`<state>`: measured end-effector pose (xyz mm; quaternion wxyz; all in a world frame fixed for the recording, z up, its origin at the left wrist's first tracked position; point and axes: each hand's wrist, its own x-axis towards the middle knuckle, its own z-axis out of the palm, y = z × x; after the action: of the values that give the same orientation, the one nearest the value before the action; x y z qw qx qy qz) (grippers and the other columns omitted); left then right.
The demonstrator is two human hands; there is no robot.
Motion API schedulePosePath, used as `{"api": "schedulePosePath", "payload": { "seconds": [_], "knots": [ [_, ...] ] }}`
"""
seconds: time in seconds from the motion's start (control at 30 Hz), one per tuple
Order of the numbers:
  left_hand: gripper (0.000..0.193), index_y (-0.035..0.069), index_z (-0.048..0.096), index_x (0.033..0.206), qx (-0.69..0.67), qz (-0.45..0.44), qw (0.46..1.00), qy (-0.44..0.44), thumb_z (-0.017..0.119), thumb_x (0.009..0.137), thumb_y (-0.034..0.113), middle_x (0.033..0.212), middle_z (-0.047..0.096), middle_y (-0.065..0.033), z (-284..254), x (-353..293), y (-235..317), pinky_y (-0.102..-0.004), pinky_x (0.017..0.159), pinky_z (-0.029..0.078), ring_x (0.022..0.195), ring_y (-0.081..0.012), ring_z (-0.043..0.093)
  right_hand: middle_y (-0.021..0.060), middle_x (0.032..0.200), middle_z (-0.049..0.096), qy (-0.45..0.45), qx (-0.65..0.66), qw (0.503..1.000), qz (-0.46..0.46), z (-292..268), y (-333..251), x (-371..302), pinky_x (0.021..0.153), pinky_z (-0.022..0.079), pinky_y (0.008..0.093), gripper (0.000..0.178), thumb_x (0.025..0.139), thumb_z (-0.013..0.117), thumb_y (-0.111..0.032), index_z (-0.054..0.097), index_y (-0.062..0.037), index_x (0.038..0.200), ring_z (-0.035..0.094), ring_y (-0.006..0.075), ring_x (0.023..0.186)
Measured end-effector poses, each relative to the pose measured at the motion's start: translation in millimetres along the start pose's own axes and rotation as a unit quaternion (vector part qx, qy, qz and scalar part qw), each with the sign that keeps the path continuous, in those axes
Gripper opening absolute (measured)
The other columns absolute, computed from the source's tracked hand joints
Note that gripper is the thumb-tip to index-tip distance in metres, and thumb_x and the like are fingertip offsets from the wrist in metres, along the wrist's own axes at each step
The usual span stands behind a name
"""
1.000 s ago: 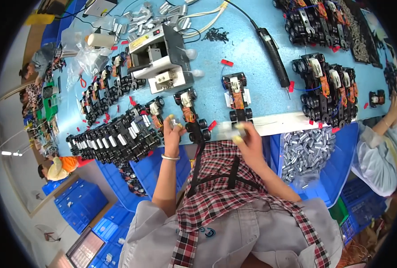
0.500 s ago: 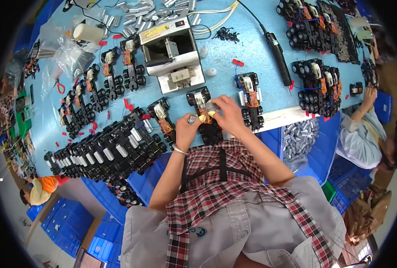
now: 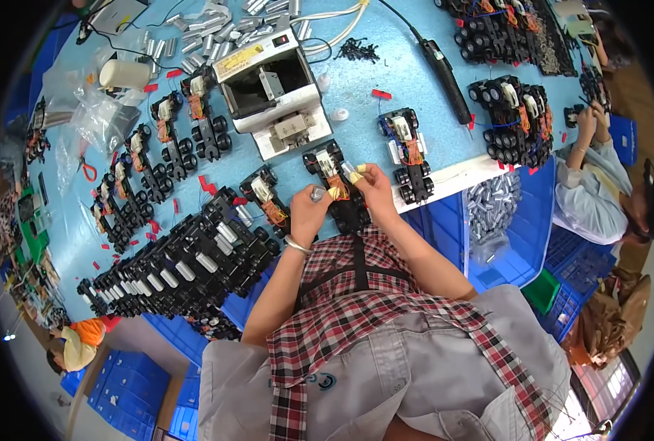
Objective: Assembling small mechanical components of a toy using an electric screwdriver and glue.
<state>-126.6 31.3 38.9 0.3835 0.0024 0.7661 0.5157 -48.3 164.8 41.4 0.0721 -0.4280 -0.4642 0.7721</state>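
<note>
Working over one black wheeled chassis (image 3: 331,172), which stands on the blue table (image 3: 363,88) near our edge, between a chassis to its left (image 3: 265,195) and a chassis to its right (image 3: 405,151). Our left hand (image 3: 311,214) is curled round a silver cylinder (image 3: 317,194), with fingertips in yellow covers at the chassis's orange wires (image 3: 338,184). Our right hand (image 3: 375,192) is pinching a second silver cylinder (image 3: 348,170) at the chassis's right flank; can't tell whether that part is seated or just held there. Just beyond the chassis we've got the bench machine (image 3: 275,92), dark cavity facing up. Loose silver cylinders (image 3: 227,33) lie behind it, black screws (image 3: 358,50) to its right, then a corded black screwdriver (image 3: 446,81). Down our left runs a packed row of chassis (image 3: 183,257), many carrying silver cylinders. More cylinders fill part of the blue bin (image 3: 536,220) below the table edge on our right. A co-worker (image 3: 591,195) sits at far right, both hands up near the table.
</note>
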Motion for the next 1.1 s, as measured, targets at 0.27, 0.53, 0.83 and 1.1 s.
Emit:
{"api": "schedulePosePath", "payload": {
  "seconds": [0.27,0.53,0.83,1.1],
  "knots": [
    [0.017,0.000,0.056,0.076,-0.007,-0.073,0.995,-0.066,0.060,0.079,0.016,0.062,0.053,-0.0010,-5,0,21,-0.0202,0.049,0.047,0.053,-0.0065,0.051,0.0051,0.077,0.057,-0.144,-0.179,0.973,0.003,-19,-7,31,0.062,0.042,0.0252,0.017,0.076,0.054,-0.004,0.046,0.0005,0.091,0.051,0.0084,0.073],
    [0.029,0.005,0.050,0.070,-0.068,-0.216,0.943,-0.245,0.063,0.078,0.030,0.061,0.050,-0.0005,-24,-1,56,-0.0258,0.054,0.050,0.051,-0.0106,0.052,0.0011,0.069,0.044,-0.168,-0.148,0.973,0.050,-20,-30,5,0.053,0.032,0.0238,0.016,0.082,0.052,-0.011,0.040,-0.0052,0.091,0.040,0.0078,0.061],
    [0.033,-0.002,0.062,0.074,0.075,-0.151,0.878,-0.449,0.064,0.076,0.031,0.051,0.051,-0.0015,-55,5,109,-0.0235,0.048,0.044,0.048,-0.0108,0.053,0.0010,0.076,0.044,-0.113,-0.190,0.972,-0.081,-26,-77,-31,0.060,0.035,0.0229,0.020,0.082,0.054,-0.008,0.037,-0.0039,0.093,0.041,0.0075,0.068],
    [0.040,0.005,0.042,0.111,0.169,0.243,0.951,-0.091,0.059,0.080,0.024,0.060,0.048,-0.0078,-2,-28,129,-0.0332,0.047,0.037,0.052,-0.0168,0.048,0.0021,0.075,0.046,0.033,-0.134,0.990,0.006,-38,-3,-19,0.059,0.037,0.0220,0.021,0.080,0.050,-0.004,0.038,-0.0011,0.098,0.044,0.0079,0.068]
  ]
}}
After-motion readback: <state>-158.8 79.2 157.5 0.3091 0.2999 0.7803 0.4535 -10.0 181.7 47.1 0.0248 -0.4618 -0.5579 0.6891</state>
